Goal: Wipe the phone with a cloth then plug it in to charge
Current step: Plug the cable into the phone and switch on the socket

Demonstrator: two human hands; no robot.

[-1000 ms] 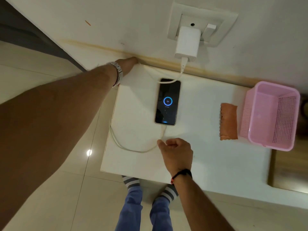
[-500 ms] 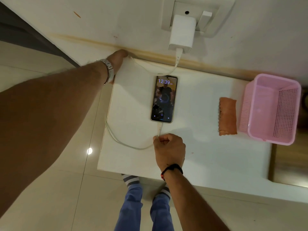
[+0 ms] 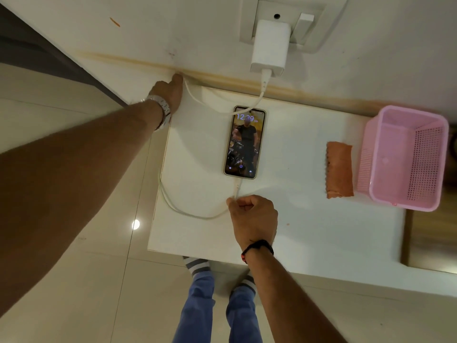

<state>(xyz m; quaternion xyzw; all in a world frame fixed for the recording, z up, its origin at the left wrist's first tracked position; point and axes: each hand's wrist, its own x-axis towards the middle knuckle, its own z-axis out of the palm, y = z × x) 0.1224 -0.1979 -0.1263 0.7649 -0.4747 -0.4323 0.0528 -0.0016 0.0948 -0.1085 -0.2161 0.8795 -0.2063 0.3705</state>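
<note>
Head view: right hand [image 3: 252,219] fingers [image 3: 231,201] pinching cable [image 3: 188,214] just below lit phone [image 3: 244,142]

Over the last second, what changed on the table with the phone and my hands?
The phone screen switched from a charging ring to the lock screen with the clock. The right hand closed in and its fingers now pinch the cable just below the phone's plug. Unchanged: the left hand at the table's far corner by the wall, the charger in the socket, the cloth beside the pink basket.
</note>
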